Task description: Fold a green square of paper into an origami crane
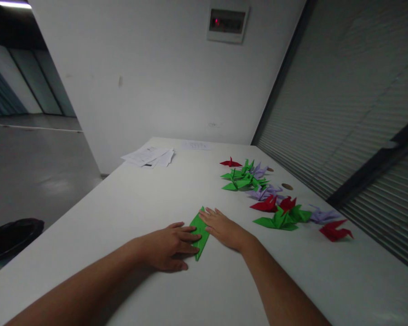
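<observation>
A folded piece of green paper (199,225), shaped like a narrow diamond, lies flat on the white table (139,203). My left hand (172,246) rests on its left side, fingers stretched out across the paper. From the right, my right hand (222,228) lies flat with its fingertips on the upper right edge of the paper. Both hands are open, palms down. Parts of the paper are hidden under the fingers.
Folded paper cranes in green (245,181), red (336,230) and purple (323,214) lie along the table's right side, beside window blinds (347,104). Paper sheets (149,156) lie at the far left. A black-lined bin (13,237) stands left of the table.
</observation>
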Demonstrator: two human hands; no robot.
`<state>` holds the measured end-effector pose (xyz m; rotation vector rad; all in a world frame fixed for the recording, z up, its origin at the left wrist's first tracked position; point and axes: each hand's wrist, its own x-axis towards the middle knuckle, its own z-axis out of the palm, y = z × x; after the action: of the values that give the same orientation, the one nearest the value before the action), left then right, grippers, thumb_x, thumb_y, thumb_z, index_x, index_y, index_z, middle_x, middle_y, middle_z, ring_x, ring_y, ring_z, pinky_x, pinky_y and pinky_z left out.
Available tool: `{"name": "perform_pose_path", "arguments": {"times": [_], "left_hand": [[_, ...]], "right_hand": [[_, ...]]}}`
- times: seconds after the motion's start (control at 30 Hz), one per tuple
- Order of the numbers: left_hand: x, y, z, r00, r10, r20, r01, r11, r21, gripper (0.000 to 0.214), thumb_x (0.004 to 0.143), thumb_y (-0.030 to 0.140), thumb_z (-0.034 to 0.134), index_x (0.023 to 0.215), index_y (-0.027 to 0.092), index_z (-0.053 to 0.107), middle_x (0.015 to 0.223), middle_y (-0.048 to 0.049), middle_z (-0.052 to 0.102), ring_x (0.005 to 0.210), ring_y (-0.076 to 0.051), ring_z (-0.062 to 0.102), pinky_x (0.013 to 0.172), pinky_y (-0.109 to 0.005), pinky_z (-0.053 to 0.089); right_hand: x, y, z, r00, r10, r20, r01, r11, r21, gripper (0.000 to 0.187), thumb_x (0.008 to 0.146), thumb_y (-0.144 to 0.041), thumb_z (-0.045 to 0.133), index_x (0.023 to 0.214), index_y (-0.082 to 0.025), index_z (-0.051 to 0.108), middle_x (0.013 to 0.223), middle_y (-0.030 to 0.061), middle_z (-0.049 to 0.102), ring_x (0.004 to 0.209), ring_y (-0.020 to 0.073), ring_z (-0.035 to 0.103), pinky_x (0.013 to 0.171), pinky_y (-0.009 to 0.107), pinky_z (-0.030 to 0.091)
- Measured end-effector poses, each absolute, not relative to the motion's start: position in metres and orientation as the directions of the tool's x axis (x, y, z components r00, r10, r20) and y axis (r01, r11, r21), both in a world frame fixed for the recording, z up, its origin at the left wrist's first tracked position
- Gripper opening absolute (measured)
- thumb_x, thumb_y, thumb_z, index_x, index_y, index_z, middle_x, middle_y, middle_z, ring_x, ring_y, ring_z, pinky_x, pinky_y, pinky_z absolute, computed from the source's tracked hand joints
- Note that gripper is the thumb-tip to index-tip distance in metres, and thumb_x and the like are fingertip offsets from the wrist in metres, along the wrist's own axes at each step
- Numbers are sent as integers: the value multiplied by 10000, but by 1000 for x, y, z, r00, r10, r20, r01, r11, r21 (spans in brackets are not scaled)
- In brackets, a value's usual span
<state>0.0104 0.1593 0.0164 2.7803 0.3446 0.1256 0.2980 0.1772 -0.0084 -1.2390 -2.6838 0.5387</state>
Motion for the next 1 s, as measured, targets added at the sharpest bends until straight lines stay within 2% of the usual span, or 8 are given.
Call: {"name": "perform_pose_path", "arguments": {"times": [0.13,0.27,0.47,0.6,0.67,0.77,0.9,1.0], "left_hand": [[8,162,19,962,270,27,246,-910,334,499,997,542,587,1414,270,617,1590,-110,515,1528,-398,369,1236,-622,283],[4,165,21,956,285,67,252,-916,311,417,995,495,623,1330,250,663,1524,-111,584,1489,-381,438,1223,-573,333],[2,174,16,931,240,274,167,-950,263,214,974,352,667,1133,223,730,1243,-111,738,1248,-298,652,1127,-447,481],[4,175,14,921,244,303,168,-952,256,171,987,333,647,1065,206,730,1141,-107,759,1133,-265,695,1101,-421,513],[8,172,15,910,275,310,199,-946,255,187,987,327,644,1078,186,726,1180,-126,752,1147,-272,687,1089,-427,522],[14,166,15,897,285,338,202,-944,261,226,983,296,643,1162,176,710,1216,-137,743,1141,-265,687,1056,-412,535],[15,165,11,897,279,343,204,-949,239,187,966,243,651,1132,197,723,1127,-117,759,1057,-240,707,986,-362,548],[10,171,7,881,339,331,276,-935,225,177,956,227,646,1110,194,727,1074,-105,763,996,-231,712,930,-346,555]], "right_hand": [[300,177,-7,-624,782,-17,733,577,-360,538,1051,-267,502,1582,-189,460,1649,142,418,1580,302,283,1305,547,164],[303,176,-5,-613,790,17,733,577,-360,531,1016,-284,585,1537,-198,529,1618,148,472,1555,311,344,1301,545,185],[307,177,-4,-635,765,102,697,626,-350,426,994,-353,658,1406,-245,671,1525,129,589,1487,311,448,1283,556,231],[307,177,-5,-654,751,88,686,638,-348,397,1008,-333,638,1390,-236,684,1620,127,477,1530,299,386,1288,532,234],[305,176,-5,-658,751,61,690,633,-352,450,1010,-328,633,1445,-213,634,1639,143,442,1540,296,368,1289,525,234],[304,173,-2,-656,753,43,701,630,-335,525,993,-361,661,1487,-199,589,1602,161,491,1512,312,408,1278,536,257],[303,166,3,-658,745,107,691,654,-307,502,945,-363,729,1418,-216,654,1513,155,586,1425,326,486,1223,519,348],[301,162,7,-655,746,123,696,659,-285,409,922,-339,761,1310,-213,730,1395,150,659,1324,320,548,1157,486,419]]}}
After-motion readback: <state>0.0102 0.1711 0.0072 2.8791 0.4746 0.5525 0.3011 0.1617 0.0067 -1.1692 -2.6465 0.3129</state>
